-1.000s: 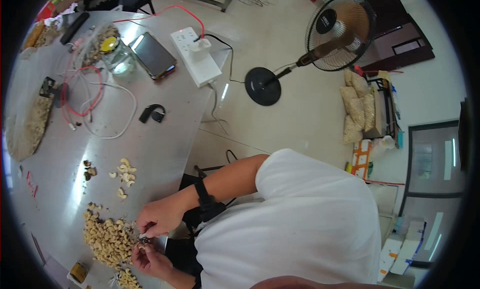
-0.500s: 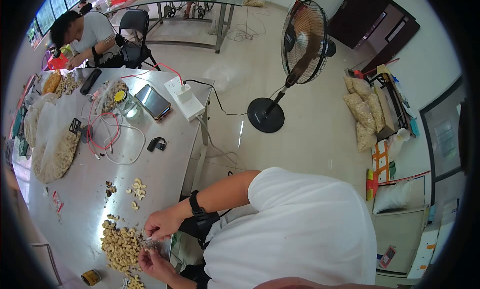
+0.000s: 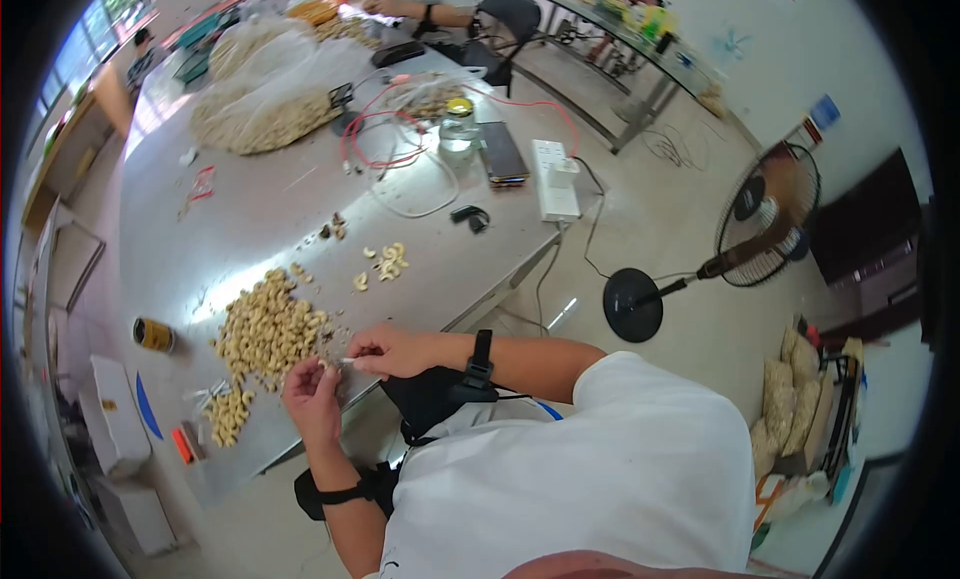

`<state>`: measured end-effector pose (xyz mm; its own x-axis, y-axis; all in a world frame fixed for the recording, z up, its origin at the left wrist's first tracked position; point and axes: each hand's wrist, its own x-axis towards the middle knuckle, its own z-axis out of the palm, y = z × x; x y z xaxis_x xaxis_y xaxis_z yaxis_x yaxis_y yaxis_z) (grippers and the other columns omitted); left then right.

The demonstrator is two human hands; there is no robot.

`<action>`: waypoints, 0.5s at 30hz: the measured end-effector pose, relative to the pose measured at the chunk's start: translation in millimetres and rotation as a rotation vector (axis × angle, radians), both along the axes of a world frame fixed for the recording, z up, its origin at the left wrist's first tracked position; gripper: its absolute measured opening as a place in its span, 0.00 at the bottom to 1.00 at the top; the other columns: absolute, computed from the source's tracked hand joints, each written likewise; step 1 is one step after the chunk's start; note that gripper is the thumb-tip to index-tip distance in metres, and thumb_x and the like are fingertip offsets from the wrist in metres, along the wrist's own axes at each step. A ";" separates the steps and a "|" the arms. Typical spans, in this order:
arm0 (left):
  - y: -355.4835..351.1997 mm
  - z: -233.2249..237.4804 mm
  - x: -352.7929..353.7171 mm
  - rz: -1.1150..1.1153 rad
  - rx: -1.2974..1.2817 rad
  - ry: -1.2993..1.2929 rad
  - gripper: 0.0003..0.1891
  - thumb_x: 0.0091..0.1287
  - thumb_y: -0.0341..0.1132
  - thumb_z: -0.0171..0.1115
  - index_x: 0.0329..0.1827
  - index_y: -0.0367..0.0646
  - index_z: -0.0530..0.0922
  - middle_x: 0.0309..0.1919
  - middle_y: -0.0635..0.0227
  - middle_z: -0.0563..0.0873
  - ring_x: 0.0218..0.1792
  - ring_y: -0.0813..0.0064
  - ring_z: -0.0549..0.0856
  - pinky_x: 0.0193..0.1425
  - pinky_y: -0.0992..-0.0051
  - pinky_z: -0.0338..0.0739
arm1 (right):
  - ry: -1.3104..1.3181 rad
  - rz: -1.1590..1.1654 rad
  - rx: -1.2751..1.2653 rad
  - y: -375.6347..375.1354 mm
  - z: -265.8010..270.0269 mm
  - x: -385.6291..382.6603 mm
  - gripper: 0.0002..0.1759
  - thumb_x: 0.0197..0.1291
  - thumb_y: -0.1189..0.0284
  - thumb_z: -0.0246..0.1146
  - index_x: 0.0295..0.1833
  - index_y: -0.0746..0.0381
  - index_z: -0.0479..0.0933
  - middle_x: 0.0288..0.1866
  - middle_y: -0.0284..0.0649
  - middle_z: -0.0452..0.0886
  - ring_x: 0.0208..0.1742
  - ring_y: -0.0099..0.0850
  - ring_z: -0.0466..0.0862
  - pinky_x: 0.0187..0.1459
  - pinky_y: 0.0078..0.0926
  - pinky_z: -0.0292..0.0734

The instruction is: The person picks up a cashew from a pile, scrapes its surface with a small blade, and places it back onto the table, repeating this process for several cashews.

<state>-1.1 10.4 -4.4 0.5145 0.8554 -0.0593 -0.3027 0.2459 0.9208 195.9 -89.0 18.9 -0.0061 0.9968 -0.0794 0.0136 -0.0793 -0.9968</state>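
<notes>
My left hand [image 3: 312,394] is closed in a pinch at the table edge, on what looks like a cashew nut, mostly covered by the fingers. Close above it, my right hand [image 3: 390,351] grips a thin white tool [image 3: 346,361], whose tip points at the left fingertips; its exact kind is too small to make out. Beside both hands lies a heap of pale cashew nuts [image 3: 265,324], with dark crumbs of skin at its near side. A smaller group of cashew nuts [image 3: 390,262] and a few dark brown pieces [image 3: 333,226] lie farther off on the metal table [image 3: 230,224].
A small tin [image 3: 153,334] stands at the table's left edge. Farther back are a large bag of nuts [image 3: 265,114], a yellow-lidded jar [image 3: 459,134], a phone [image 3: 503,154], cables and a power strip [image 3: 553,184]. A standing fan [image 3: 770,214] is on the right; another person's arm [image 3: 430,14] shows behind.
The camera view has turned, so the table and fan appear shifted to the right. Both hands remain close together beside the heap, the right still holding the white tool.
</notes>
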 end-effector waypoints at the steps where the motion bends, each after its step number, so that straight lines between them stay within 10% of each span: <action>1: 0.3 0.5 0.1 -0.006 -0.006 -0.020 0.15 0.65 0.16 0.67 0.54 0.35 0.79 0.41 0.67 0.85 0.39 0.78 0.85 0.47 0.78 0.83 | 0.002 0.001 0.003 0.6 1.3 -1.3 0.10 0.69 0.71 0.65 0.49 0.65 0.81 0.29 0.33 0.81 0.26 0.20 0.79 0.31 0.24 0.78; 9: 7.3 -4.4 -3.1 0.025 0.059 0.299 0.16 0.63 0.22 0.71 0.53 0.36 0.81 0.41 0.69 0.86 0.43 0.77 0.86 0.49 0.74 0.84 | 0.008 -0.067 -0.064 5.4 -3.3 -9.6 0.10 0.70 0.67 0.64 0.44 0.63 0.82 0.32 0.34 0.81 0.33 0.23 0.77 0.36 0.28 0.77; 15: 7.9 -4.1 -3.9 0.008 -0.027 0.063 0.14 0.63 0.18 0.70 0.51 0.37 0.81 0.39 0.68 0.86 0.41 0.77 0.87 0.49 0.75 0.86 | -0.193 -0.084 0.012 6.2 4.7 -15.8 0.09 0.68 0.71 0.67 0.48 0.65 0.83 0.32 0.33 0.84 0.32 0.19 0.81 0.35 0.22 0.78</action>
<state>-5.0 18.4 -8.5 0.5023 0.8571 -0.1144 -0.2464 0.2687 0.9312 180.1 -82.8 23.6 0.0908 0.9941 -0.0591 0.1979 -0.0762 -0.9773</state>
